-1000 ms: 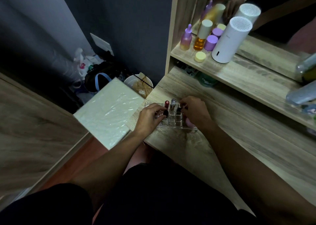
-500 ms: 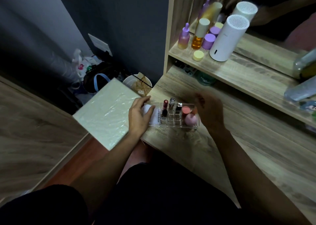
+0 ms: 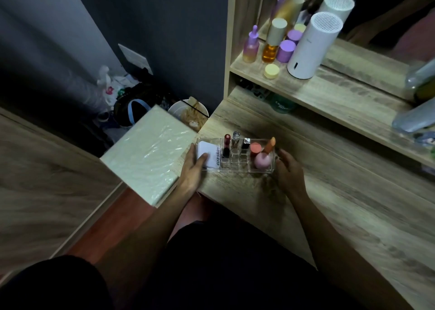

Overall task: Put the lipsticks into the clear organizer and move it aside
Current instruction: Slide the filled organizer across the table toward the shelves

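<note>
Vanity desk (image 3: 329, 192) stands beside a dark wall. Left hand (image 3: 191, 171) clasps the clear organizer (image 3: 235, 166), thumb inside; right hand (image 3: 288, 168), fingers spread, touches its other end.

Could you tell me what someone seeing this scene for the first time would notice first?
Probably the clear organizer near the desk's front left corner, with lipsticks upright in its middle slots. The left hand grips its left end and the right hand is at its right end. Next, the tall white cylinder on the shelf.

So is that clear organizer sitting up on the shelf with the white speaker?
No, the clear organizer sits on the lower desk surface, between the left hand and right hand, below the shelf.
</note>
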